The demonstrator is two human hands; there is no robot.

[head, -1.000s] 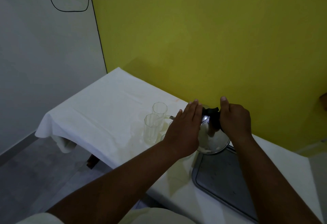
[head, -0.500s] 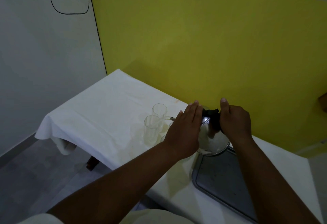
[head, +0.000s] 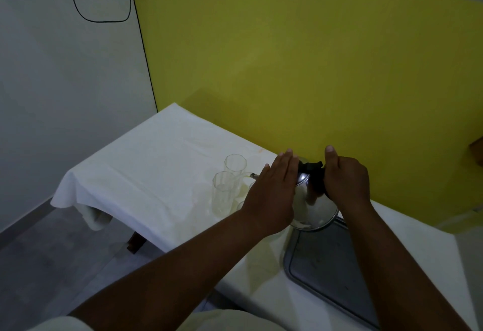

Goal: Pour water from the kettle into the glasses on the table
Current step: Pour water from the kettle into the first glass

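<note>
Mostly the kettle is hiding behind the two hands: only its shiny steel belly and a bit of black handle are showing betw. them, and it is tilting w/ the spout end toward the glasses. The spout itself is barely peeking out by the left hand, which is lying flat, fingers straight and together, palm pressing on the kettle's lid side. The right hand is wrapping closed round the black handle, thumb sticking up. Water flow is too faint to make out.

Two clear glasses are standing upright on the white tablecloth, just left of the spout: the far glass and the near glass, touching or nearly so; a third rim is partly showing under the left wrist. A grey metal tray is lying on the cloth, w/ the kettle's base hanging over its far edge and its right end getting cut off by the right forearm. Behind, a yellow wall is meeting a white wall w/ a black cable looping down.
</note>
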